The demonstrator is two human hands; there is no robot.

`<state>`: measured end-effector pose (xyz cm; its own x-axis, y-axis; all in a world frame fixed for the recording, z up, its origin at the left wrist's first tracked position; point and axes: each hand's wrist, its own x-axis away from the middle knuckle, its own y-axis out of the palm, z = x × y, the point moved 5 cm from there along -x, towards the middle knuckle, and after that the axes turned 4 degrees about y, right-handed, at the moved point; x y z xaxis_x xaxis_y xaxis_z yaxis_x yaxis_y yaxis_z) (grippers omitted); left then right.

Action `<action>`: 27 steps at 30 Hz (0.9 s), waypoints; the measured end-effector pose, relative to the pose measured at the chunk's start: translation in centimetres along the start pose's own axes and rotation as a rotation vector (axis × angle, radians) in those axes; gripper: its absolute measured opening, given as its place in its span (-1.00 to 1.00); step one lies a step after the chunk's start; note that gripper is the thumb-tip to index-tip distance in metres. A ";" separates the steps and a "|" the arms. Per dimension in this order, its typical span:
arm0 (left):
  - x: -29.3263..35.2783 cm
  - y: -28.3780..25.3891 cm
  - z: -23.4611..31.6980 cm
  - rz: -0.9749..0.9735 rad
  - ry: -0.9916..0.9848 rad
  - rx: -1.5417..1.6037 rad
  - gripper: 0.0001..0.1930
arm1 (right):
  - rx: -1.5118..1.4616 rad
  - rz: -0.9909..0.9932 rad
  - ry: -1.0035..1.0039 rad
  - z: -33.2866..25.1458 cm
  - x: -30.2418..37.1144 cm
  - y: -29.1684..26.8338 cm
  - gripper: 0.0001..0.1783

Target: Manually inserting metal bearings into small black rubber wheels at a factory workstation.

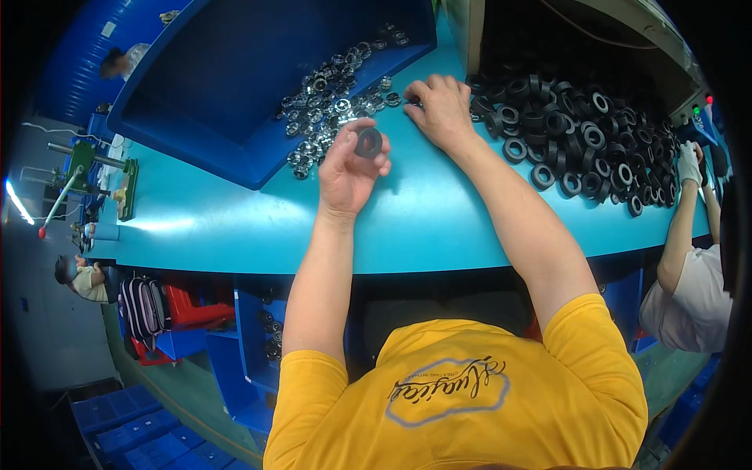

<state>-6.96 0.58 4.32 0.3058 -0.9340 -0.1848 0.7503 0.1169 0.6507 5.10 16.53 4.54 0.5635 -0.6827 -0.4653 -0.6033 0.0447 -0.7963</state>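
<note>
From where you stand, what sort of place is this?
Likely a factory workshop for small parts: black rings heaped on a turquoise bench, shiny parts at a blue bin, and a green lever machine.

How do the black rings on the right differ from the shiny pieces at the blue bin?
The black rings look dark and opaque; the shiny pieces look clear or silvery. The black rings form a bigger, denser heap; the shiny pieces make a smaller, looser one. Both are roundish.
</note>
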 end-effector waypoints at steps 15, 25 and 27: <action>0.5 1.8 0.8 0.265 0.441 -1.126 -0.57 | -0.533 0.102 0.117 0.4 0.0 -0.8 -0.65; 0.6 1.5 1.0 0.277 0.421 -1.092 -0.59 | -0.576 0.110 0.072 -0.6 0.3 -1.5 -0.65; 0.1 0.3 0.2 0.291 0.316 -0.754 -0.60 | -0.626 0.155 0.063 -1.4 0.6 -2.2 -0.64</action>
<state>-6.81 0.44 4.65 0.6105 -0.7077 -0.3555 0.7710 0.6338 0.0623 5.95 15.04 6.53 0.4211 -0.7445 -0.5182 -0.9005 -0.2749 -0.3368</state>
